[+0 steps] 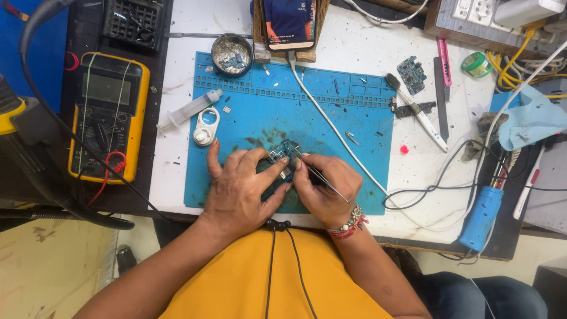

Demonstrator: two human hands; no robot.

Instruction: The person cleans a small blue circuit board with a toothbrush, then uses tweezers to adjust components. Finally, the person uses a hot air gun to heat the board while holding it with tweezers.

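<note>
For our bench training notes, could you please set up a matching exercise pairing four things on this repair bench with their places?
Things:
1. multimeter
2. syringe
3. small circuit board
4. tweezers

Places:
A. in the right hand
B. on the dark surface left of the blue mat
C. under the left hand fingertips, on the mat
D. on the white table just off the mat's upper left corner

Pairs: 1-B, 2-D, 3-C, 4-A
</note>
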